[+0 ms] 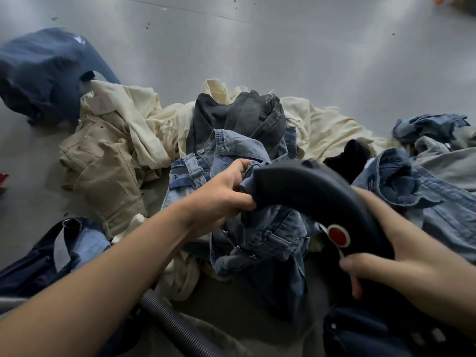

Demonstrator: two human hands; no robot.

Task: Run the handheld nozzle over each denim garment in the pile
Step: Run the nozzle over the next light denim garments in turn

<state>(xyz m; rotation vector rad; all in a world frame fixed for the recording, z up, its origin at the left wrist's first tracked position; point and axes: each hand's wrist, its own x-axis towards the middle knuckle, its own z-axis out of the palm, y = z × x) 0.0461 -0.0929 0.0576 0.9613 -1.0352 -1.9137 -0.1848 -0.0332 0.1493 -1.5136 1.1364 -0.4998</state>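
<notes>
- While the right hand (401, 264) curled around the black nozzle (316, 199), the left hand (219, 199) pinched light blue jeans (260, 228) mid-pile.
- Tan trousers (103, 171) lay left, one black garment (239, 119) behind, cream cloth (322, 127) far right.
- One ribbed hose (177, 328) crossed the near floor (257, 47).

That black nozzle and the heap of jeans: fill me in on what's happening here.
A person is working through a pile of clothes on a grey floor. The right hand grips the black handheld nozzle, its thumb near a red button. The left hand bunches up light blue jeans against the nozzle's tip. Cream, tan and dark garments lie around them, and a ribbed hose trails below.
</notes>
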